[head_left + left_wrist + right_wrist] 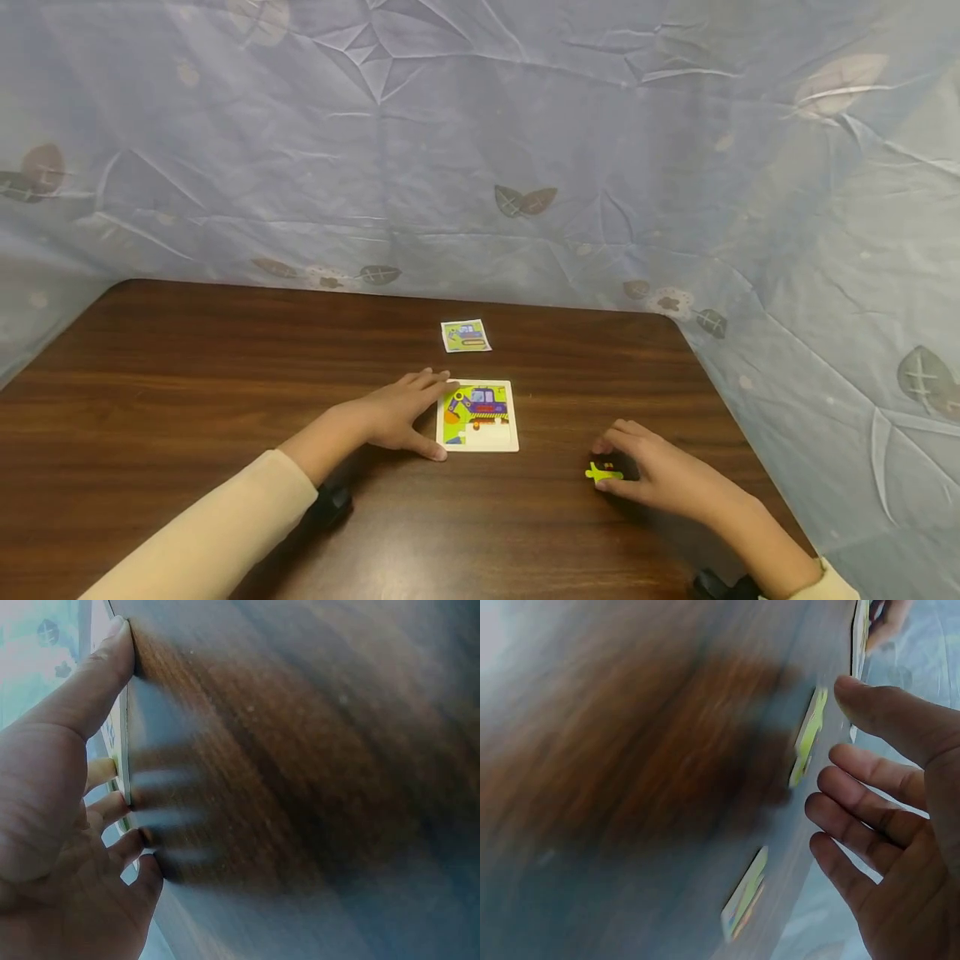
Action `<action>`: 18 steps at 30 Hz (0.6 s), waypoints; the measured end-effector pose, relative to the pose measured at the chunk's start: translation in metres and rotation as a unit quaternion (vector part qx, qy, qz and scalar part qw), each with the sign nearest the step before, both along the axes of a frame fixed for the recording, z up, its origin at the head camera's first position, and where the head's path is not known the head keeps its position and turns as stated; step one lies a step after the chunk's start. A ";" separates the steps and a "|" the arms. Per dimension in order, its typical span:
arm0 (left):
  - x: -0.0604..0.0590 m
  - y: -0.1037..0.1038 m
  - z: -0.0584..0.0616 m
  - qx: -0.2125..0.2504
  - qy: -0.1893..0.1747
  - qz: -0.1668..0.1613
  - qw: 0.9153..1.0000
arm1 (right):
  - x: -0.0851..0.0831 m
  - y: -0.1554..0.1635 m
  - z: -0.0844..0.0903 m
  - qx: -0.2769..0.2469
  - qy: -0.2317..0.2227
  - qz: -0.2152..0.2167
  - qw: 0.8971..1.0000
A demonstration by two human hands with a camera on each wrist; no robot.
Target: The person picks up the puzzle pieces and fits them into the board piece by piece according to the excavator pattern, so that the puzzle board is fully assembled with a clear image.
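Observation:
A square puzzle board (515,417) with a white rim lies on the table, its digger picture mostly filled in and a bare white patch at the lower right. My left hand (401,412) rests at the board's left side, thumb by the near corner and fingertips over the far one. To the right, my right hand (652,471) hovers around a green puzzle piece (602,473), fingers loosely bent. In the right wrist view a gap shows between the fingers and this piece (808,742). Another puzzle piece (744,896) lies beyond the little finger; the hand hides it in the head view.
Behind the board lies a small picture card (466,336) showing a similar digger. The dark wooden table (225,358) ends at a rounded back edge. A pale leaf-patterned cloth (465,150) hangs along the back and right sides.

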State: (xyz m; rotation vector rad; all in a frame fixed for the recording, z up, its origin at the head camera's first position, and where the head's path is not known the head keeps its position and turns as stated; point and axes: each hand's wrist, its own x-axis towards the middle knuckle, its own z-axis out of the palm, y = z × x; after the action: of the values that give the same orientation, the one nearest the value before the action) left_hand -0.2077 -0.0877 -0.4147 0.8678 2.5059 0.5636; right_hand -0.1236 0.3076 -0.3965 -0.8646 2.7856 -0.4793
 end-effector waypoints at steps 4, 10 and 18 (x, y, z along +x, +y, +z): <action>-0.001 0.001 -0.001 -0.006 0.001 0.000 1.000 | 0.003 0.011 -0.003 -0.006 0.000 0.005 1.000; -0.002 0.001 -0.001 -0.006 0.003 0.000 1.000 | 0.006 0.018 -0.006 -0.012 0.028 0.012 0.999; -0.001 0.001 0.000 -0.009 -0.001 0.004 1.000 | 0.007 0.018 -0.011 -0.014 0.061 0.018 0.998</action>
State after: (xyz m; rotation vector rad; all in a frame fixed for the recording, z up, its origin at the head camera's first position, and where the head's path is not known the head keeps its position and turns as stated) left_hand -0.2084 -0.0865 -0.4150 0.8499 2.5095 0.5446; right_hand -0.1162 0.3256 -0.4079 -0.9808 2.8723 -0.4766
